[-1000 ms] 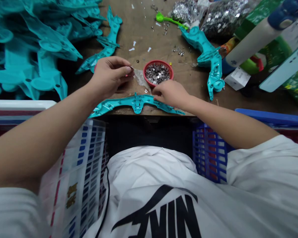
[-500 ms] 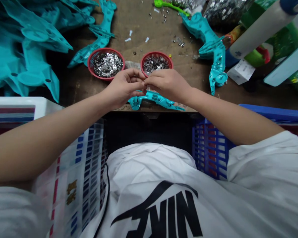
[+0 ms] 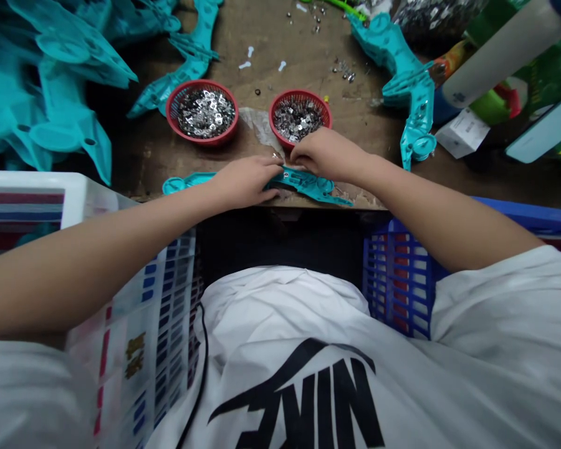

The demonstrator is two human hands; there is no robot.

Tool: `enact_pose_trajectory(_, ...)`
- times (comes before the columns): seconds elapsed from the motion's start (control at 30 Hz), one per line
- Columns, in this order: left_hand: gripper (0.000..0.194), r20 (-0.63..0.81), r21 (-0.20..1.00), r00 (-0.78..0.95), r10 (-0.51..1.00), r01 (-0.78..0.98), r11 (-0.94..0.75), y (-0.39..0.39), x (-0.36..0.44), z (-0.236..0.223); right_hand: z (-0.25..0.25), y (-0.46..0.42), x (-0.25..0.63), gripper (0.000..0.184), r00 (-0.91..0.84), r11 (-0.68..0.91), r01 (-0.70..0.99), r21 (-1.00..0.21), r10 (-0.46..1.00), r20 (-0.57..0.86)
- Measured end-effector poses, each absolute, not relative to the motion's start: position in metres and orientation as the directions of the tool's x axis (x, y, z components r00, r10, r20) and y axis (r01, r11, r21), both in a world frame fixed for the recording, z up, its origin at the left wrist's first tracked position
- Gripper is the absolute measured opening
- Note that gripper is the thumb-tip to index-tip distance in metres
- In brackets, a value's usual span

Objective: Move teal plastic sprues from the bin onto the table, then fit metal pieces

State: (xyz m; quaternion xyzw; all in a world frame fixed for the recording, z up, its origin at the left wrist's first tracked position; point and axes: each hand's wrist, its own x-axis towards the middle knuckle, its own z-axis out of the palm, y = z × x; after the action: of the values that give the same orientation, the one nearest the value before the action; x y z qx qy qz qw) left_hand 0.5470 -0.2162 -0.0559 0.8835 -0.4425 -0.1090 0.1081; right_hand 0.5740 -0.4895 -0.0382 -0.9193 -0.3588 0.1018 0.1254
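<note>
- Head view: the left hand (image 3: 243, 182) rests on a long teal plastic part (image 3: 308, 183) lying at the front edge of the desk (image 3: 262, 62), the left fingers (image 3: 262, 163) extended close together across it.
- The right hand (image 3: 328, 154) is on the same part, the right fingers (image 3: 302, 161) curled down; whether they hold anything small cannot be told.
- Just behind the hands sit a red basket (image 3: 167, 111) of silver metal pieces (image 3: 204, 113) and another red basket (image 3: 300, 91).

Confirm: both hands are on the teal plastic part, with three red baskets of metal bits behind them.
No: the head view shows two red baskets, not three. The left hand and right hand are on the teal plastic part.
</note>
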Motion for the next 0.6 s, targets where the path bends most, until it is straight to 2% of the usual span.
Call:
enact_pose_trajectory(0.23, 0.053, -0.049, 0.306, 0.617, -0.785, -0.739, -0.600, -0.218, 0.548, -0.059, -0.049, -0.481, 0.557, 0.037, 0.639, -0.630, 0.727, -0.273, 0.767, -0.066)
enact_pose_trajectory(0.4, 0.045, -0.046, 0.271, 0.640, -0.767, -0.731, -0.627, -0.221, 0.545, -0.061, -0.048, -0.469, 0.541, 0.042, 0.709, -0.718, 0.662, -0.213, 0.693, -0.133)
enact_pose_trajectory(0.6, 0.041, -0.023, 0.267, 0.673, -0.739, -0.708, -0.653, -0.224, 0.543, -0.062, -0.050, -0.461, 0.530, 0.040, 0.760, -0.762, 0.601, -0.241, 0.638, -0.120)
